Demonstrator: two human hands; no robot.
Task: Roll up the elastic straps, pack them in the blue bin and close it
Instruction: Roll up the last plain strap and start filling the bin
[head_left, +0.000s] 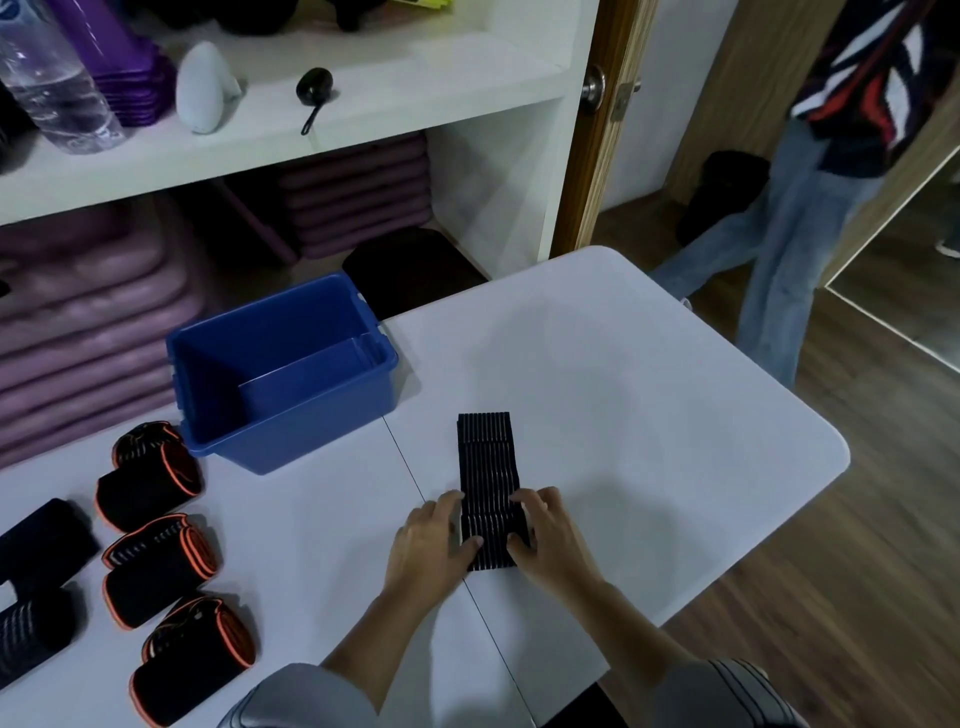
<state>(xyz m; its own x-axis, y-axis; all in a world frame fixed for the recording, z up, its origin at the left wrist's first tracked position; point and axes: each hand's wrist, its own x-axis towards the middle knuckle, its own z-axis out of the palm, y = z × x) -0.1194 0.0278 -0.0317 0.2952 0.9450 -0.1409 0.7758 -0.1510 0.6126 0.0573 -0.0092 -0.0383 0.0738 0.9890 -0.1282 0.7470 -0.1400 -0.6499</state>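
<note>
- The elastic strap (485, 457) lies flat on the worktop (649, 415), running straight away from the hands, with its near end between them.
- The left hand (428, 538) and right hand (553, 538) sit at either edge of that near end. Each has its fingers curled over it and a thumb tucked against it, gripping it.
- The step looks like starting the roll. Keep both sides level so the edges stack squarely, and turn the first fold tight, since a slack core would likely spring open.
- The blue bin (291, 431) stands open, ahead and left of the left hand.
- Finished rolled straps (156, 556) lie further left.
</note>
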